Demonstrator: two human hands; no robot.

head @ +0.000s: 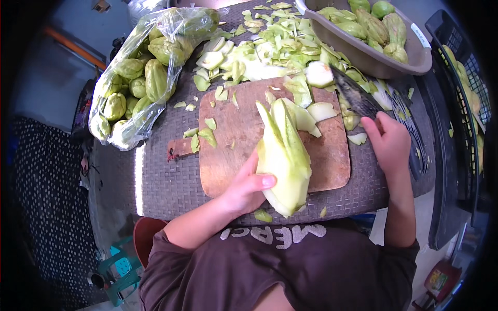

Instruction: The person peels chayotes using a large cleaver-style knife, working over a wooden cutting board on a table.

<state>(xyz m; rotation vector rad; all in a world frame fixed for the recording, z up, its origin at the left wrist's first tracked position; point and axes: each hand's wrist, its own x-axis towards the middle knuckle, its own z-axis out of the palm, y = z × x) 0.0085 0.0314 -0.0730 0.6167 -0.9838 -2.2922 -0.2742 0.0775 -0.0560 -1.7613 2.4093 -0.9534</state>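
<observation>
My left hand (249, 186) grips a large, mostly peeled chayote (286, 159), its pale green flesh cut into flat facets with deep grooves at the far end. Beneath it lies a wooden cutting board (229, 163) with its handle to the left. In my right hand (389, 144) is a knife with a dark, stained blade (356, 91), held off to the right and pointing away from me. The blade is apart from the held chayote. Its tip is close to a cut pale piece (320, 74) at the board's far edge. Several peel strips (301, 118) lie on the board.
A heap of peelings (280, 46) covers the far part of the woven table (175, 186). At the far left rests a clear plastic bag of chayotes (132, 85). A basin (373, 58) with more chayotes stands far right. Beside the table on the right is a black plastic crate (472, 89).
</observation>
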